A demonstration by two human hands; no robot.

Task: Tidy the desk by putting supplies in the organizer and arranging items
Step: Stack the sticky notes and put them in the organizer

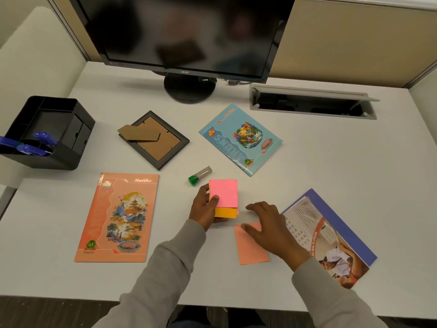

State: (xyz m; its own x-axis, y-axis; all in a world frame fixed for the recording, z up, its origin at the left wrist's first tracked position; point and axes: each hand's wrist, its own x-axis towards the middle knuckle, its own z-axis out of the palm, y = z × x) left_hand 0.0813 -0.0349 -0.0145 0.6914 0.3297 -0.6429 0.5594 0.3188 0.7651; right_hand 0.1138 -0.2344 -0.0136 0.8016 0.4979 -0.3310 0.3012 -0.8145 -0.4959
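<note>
Right hand (267, 229) spread flat, covering part of a salmon note (254, 250), left hand (205, 209) gripping a pink-orange note stack (224, 199)

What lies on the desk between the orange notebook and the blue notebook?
In the head view, the face-down picture frame and a small green-capped tube lie between orange notebook and blue notebook.

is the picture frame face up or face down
Face down: the picture frame lies flat on the desk, its brown backing board and folding stand facing up.
</note>
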